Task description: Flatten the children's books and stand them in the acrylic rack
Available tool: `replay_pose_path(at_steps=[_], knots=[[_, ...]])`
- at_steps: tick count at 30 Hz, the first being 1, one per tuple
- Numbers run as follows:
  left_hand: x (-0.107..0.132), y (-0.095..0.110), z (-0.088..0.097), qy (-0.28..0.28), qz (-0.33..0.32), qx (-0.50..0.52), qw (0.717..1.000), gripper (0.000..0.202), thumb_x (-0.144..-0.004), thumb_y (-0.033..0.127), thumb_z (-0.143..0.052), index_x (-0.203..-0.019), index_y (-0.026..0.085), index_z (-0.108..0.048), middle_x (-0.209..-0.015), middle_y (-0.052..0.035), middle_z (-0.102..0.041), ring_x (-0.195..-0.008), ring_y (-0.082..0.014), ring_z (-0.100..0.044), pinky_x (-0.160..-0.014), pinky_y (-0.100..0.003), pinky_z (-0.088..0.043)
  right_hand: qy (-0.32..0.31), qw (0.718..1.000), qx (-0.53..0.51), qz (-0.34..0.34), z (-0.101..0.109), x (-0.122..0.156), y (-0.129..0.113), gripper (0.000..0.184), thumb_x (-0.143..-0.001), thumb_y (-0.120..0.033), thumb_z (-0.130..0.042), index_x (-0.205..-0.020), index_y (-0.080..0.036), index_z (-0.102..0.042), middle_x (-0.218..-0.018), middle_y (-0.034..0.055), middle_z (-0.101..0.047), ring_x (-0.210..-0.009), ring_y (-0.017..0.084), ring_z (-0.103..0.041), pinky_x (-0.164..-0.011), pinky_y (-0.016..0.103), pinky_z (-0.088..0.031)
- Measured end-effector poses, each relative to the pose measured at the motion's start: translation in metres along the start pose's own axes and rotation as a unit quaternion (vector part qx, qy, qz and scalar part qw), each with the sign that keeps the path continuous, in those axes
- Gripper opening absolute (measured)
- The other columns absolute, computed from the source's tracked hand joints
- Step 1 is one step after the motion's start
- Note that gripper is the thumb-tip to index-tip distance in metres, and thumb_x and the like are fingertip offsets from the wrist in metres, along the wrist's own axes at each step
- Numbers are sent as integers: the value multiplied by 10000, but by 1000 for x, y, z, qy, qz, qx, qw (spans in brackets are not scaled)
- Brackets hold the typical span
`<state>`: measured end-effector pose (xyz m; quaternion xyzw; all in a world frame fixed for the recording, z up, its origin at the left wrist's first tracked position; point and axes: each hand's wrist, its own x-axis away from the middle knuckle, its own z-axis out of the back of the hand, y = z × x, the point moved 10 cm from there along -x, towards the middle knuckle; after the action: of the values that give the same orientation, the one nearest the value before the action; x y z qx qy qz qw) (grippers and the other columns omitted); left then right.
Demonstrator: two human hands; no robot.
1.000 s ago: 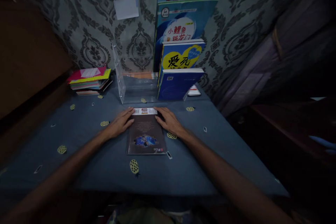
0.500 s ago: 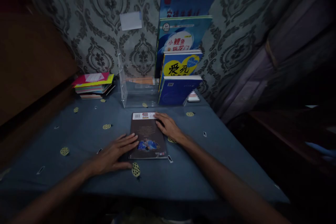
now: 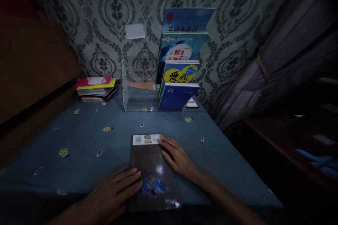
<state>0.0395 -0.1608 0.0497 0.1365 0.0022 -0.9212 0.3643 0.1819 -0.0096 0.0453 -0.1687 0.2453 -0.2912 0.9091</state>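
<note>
A dark brown book (image 3: 148,160) lies on the blue patterned cloth at the near side of the table, its white barcode strip at the far end and a blue picture toward me. My left hand (image 3: 116,191) has its stretched fingertips on the left part of the cover; its thumb is hidden. My right hand (image 3: 179,158) rests on the far right corner and right edge, its fingers extended and apart. The book's near end reaches the front edge of the table.
A clear acrylic rack (image 3: 124,91) stands at the back, with several upright books (image 3: 176,98) at its right side. A stack of books and papers (image 3: 95,89) lies at the back left. A purple curtain (image 3: 248,88) hangs at the right.
The book has slid toward me, to the table's front edge, with both hands moving along on it. My view has tilted slightly upward.
</note>
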Motion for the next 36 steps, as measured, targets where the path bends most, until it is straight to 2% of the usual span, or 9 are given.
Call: replay_pose_path(at_steps=[2,5,9,15,19,23,28,33,36], knots=[[5,13,2,32,-26,-22,999,637,-942,90,-455,-1549,161,-277,-1468,-88,-523,-1412,-218,-422,-1129,-381,-431,-15,1000,-2,-6,2,16,-6,470,-1000,-324,-460,-1459,-221,-474,-1520,118,-465,-1422,270,-407,-1165,529,-369],[5,28,9,38,-74,-36,996,542,-956,50,-399,-1493,123,-387,-1408,-102,-582,-1390,-211,-452,-1143,-383,-418,-46,998,-42,-14,8,36,-12,462,-1009,-339,-458,-1463,-248,-470,-1551,91,-423,-1466,265,-324,-1189,534,-321],[-12,25,44,96,-71,-24,993,450,-998,85,-388,-1442,118,-452,-1315,-102,-657,-1339,-194,-513,-1124,-360,-444,-81,985,-153,-12,23,55,-17,443,-1029,-260,-376,-1462,-297,-464,-1551,55,-431,-1472,219,-314,-1180,497,-344],[-54,-18,93,217,-1,88,972,368,-1017,195,-434,-1375,177,-516,-1134,-90,-729,-1073,-180,-685,-912,-290,-561,-36,974,-222,-30,36,44,-7,480,-947,-321,-551,-1423,-269,-519,-1485,112,-509,-1404,282,-425,-1153,550,-346],[-76,-69,107,263,123,141,946,242,-1010,246,-451,-1174,189,-619,-945,-42,-735,-827,-157,-703,-736,-227,-534,57,964,-250,-74,46,21,5,351,-956,-363,-544,-1273,-251,-643,-1277,92,-671,-1195,273,-603,-1044,476,-464],[-88,-112,101,275,217,193,916,208,-988,301,-462,-1069,171,-603,-812,0,-650,-722,-137,-627,-659,-217,-475,96,951,-273,-110,48,-6,15,287,-967,-402,-518,-1059,-211,-712,-980,45,-727,-942,229,-658,-873,369,-527],[-97,-153,87,308,254,274,875,425,-958,394,-498,-1330,190,-468,-816,4,-618,-772,-171,-622,-731,-280,-501,149,931,-311,-116,58,-32,22,271,-944,-393,-535,-979,-184,-703,-909,37,-704,-867,202,-640,-795,316,-505],[-107,-186,44,288,268,431,812,638,-904,527,-557,-1399,195,-327,-894,-40,-674,-767,-204,-662,-698,-318,-527,152,921,-320,-162,44,-36,41,348,-912,-443,-544,-1095,-168,-653,-676,-23,-607,-599,140,-563,-552,240,-444],[-109,-197,19,257,286,446,808,660,-865,590,-572,-1340,184,-360,-858,-35,-679,-699,-201,-659,-630,-295,-513,132,925,-297,-199,27,-32,60,404,-906,-456,-524,-1151,-150,-621,-624,-43,-564,-532,132,-531,-501,237,-415]])
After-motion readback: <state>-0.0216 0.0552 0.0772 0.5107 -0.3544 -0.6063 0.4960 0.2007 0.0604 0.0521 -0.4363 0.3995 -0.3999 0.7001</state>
